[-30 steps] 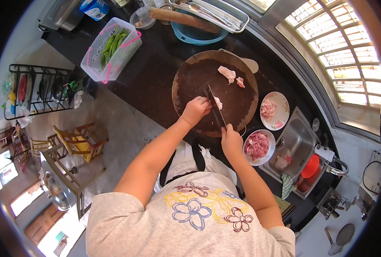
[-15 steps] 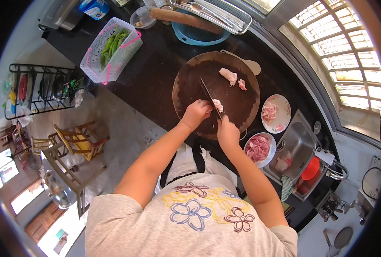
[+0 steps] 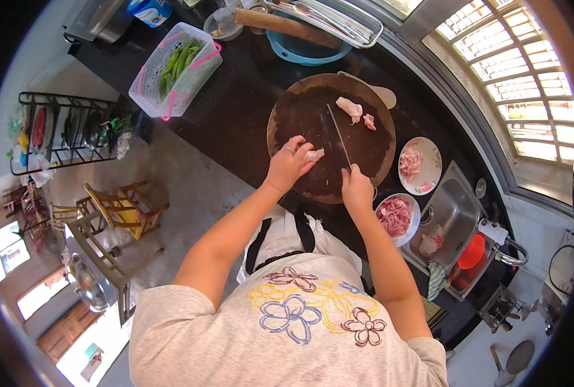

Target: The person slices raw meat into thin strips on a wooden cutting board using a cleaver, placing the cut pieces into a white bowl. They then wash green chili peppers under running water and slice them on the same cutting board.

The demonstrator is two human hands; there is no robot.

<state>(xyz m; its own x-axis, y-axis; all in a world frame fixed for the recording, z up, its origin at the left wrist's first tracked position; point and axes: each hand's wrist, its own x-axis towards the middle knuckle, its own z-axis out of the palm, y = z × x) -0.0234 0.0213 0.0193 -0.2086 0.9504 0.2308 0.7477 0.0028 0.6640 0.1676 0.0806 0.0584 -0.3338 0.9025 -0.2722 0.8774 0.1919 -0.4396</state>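
Note:
A knife (image 3: 339, 137) with a long blade is gripped in my right hand (image 3: 358, 190), its edge held over the round dark chopping board (image 3: 370, 151). My left hand (image 3: 287, 164) is on the board's left side, its fingers curled on a small pale piece of raw meat (image 3: 314, 155). A gap separates that piece from the blade. Toward the board's far right lie a larger whitish piece of meat (image 3: 349, 109) and a small pink scrap (image 3: 369, 121).
Right of the board stand a flowered plate (image 3: 433, 169) of sliced meat and a white bowl (image 3: 416, 213) of redder meat. The steel sink (image 3: 457, 200) holds a red bowl (image 3: 472, 251). A basket (image 3: 200, 80) of green peppers and a blue basin (image 3: 300, 57) stand farther back.
The knife has moved right, away from the meat, with my right hand. My left hand has shifted slightly left, with the piece at its fingertips. The whole view has shifted a little.

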